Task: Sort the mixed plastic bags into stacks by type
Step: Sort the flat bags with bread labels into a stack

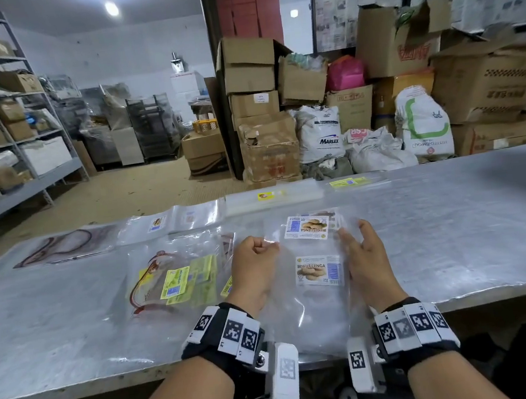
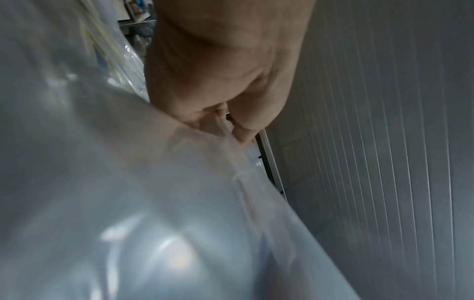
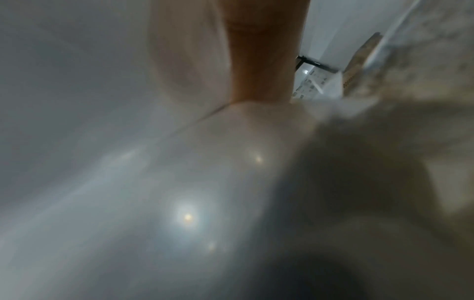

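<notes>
A clear plastic bag with a "Biskut Lenga" label is held low over the near edge of the metal table. My left hand is curled and pinches the bag's left edge; the left wrist view shows the film caught between thumb and fingers. My right hand lies along the bag's right edge with its fingers loosely extended. In the right wrist view the film covers the palm. A second bag with the same label lies just beyond.
Yellow-labelled bags lie left of my hands. Along the far edge sit a large red-patterned bag, small labelled bags and long narrow bags. Cardboard boxes and sacks stand behind the table, with shelving at the left.
</notes>
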